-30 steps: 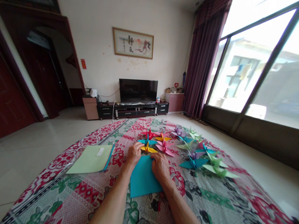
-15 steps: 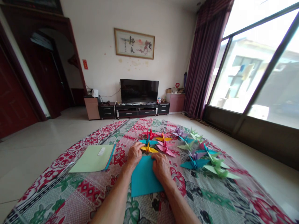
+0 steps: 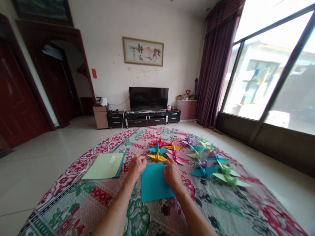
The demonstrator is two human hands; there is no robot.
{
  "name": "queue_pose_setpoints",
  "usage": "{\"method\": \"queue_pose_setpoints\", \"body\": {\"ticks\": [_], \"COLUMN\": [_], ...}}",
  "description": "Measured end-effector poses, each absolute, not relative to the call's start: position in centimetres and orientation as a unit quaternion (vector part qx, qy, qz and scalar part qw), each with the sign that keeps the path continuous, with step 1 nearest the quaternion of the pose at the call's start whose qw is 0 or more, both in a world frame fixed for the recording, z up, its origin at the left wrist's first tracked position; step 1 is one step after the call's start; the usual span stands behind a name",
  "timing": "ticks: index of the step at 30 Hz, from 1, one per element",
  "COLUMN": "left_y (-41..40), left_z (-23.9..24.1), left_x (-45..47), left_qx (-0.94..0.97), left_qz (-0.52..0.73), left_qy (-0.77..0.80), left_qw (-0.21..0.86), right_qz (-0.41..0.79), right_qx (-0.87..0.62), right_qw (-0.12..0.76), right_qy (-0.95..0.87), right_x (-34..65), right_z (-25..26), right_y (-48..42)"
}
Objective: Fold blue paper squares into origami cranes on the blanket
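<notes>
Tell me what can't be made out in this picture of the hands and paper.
- Head view: fingertips of the left hand and right hand, hidden behind their own knuckles, so their grip on the teal sheet is unclear.
- Head view: white label on the green paper stack, too small to read.

Both hands, left hand [image 3: 137, 165] and right hand [image 3: 172, 172], press a teal paper sheet [image 3: 154, 183].

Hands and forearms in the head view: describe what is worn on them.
The left hand and right hand are ungloved. No watch or bracelet shows at either wrist. The left forearm and right forearm are uncovered, with no sleeve in view.
</notes>
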State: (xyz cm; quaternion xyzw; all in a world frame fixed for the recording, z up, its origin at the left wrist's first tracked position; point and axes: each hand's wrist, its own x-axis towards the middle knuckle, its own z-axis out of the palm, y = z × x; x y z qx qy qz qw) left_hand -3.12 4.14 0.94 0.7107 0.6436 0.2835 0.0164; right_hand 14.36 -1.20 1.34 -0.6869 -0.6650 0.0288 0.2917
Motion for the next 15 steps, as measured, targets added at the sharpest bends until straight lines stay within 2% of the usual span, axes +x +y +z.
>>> {"method": "queue_pose_setpoints", "body": {"ticks": [5,15], "left_y": [1.8,-1.7], "left_z": [0.9,0.9], "left_x": [-2.9,-2.3], "left_qx": [0.712,0.717], "left_qz": [0.24,0.203], "left_qy": [0.66,0.667], "left_qw": [0.018,0.011], "right_qz": [0.023,0.062], "right_qx": [-0.739,-0.745], "right_qw": [0.249,0.219], "right_qy": [-0.625,-0.628], "right_x": [14.9,14.6], "right_z": [1.6,2.1], "right_y": [-2.6,-5.7]}}
